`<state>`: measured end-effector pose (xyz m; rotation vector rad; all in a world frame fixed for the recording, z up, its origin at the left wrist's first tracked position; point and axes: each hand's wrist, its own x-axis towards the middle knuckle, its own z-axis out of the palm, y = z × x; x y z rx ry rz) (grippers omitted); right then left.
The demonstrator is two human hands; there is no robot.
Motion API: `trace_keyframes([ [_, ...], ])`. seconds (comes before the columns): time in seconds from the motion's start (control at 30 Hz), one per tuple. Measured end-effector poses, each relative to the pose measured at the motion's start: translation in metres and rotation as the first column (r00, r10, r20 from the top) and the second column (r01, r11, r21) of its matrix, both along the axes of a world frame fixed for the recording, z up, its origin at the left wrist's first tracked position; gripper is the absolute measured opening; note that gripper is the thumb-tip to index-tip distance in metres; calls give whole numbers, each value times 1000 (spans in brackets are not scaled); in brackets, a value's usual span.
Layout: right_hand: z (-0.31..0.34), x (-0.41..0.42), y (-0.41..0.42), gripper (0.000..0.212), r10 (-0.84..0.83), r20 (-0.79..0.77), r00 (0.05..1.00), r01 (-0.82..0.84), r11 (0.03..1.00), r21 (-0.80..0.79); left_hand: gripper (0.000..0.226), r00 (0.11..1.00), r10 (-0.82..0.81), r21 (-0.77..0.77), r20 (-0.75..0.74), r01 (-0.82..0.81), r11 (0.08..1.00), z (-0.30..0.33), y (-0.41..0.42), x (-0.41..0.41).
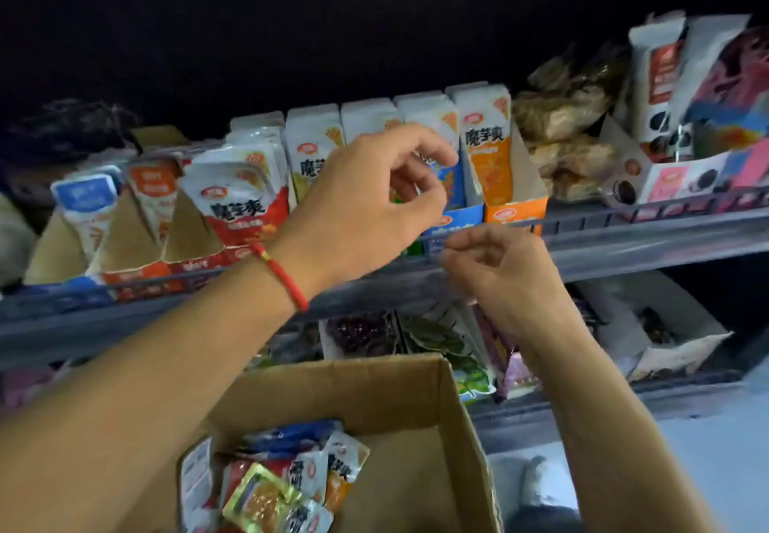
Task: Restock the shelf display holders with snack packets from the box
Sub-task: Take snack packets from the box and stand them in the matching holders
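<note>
left hand [366, 207]: centre of the frame, raised in front of the holders; fingers [420, 182] curled with the tips close together, and i cannot tell whether they pinch anything. a red cord [281, 276] circles its wrist.
right hand [499, 266]: just right of centre, lower, at the shelf [624, 241] edge; fingers loosely curled, thumb and forefinger nearly meeting, nothing seen between them.
holders [514, 207]: a row of cardboard ones across the upper shelf, left to centre right; the orange and blue ones stand full of upright packets.
packets [245, 203]: white with red, orange and blue print, standing in the holders; more lie loose in the box.
box [416, 403]: open brown cardboard, bottom centre, below both arms.
lower shelf [520, 409]: more snack bags behind the box.
</note>
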<state>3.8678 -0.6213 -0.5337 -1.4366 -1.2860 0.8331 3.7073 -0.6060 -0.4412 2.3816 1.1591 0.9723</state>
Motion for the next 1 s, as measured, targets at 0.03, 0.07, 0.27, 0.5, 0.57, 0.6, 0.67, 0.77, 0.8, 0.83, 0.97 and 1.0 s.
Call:
trace_keyframes([
  [0.03,-5,-10,0,7,57,64,996,-57,998,-4,24,999,-28,-111,19,30,993,-16,-20,-19],
  [0.07,-10,-21,0,6,125,122,985,-123,992,-18,25,999,-44,-223,21,47,974,-34,-37,-39],
  [0.27,-57,-100,-16,4,623,476,621,-498,783,-374,26,900,-34,-572,-434,-245,783,-146,-68,-168],
  [0.5,-177,-170,-22,46,850,503,157,-481,511,-713,32,821,-55,-625,-568,-387,678,-180,-39,-235],
  [0.57,-207,-183,-23,51,805,577,135,-471,565,-678,34,828,-20,-612,-560,-397,684,-182,-30,-239],
  [0.6,-219,-188,-23,55,779,614,131,-467,594,-655,34,829,-12,-604,-559,-397,691,-183,-28,-241],
  [0.67,-238,-195,-27,69,757,637,150,-438,628,-643,34,834,-12,-596,-552,-385,705,-185,-26,-243],
  [0.77,-253,-202,-32,83,707,694,140,-398,682,-614,34,829,-48,-595,-557,-359,720,-186,-26,-243],
  [0.8,-256,-203,-32,82,669,731,137,-388,715,-582,34,832,-55,-598,-552,-350,721,-185,-26,-242],
  [0.83,-256,-204,-32,79,633,761,141,-377,745,-550,34,836,-55,-600,-545,-344,722,-184,-25,-243],
  [0.97,-254,-203,-31,58,616,682,393,-365,786,-499,36,847,-28,-580,-530,-338,742,-178,-22,-244],
  [1.0,-248,-202,-31,51,636,605,479,-376,771,-513,36,850,-28,-581,-526,-335,742,-177,-23,-243],
])
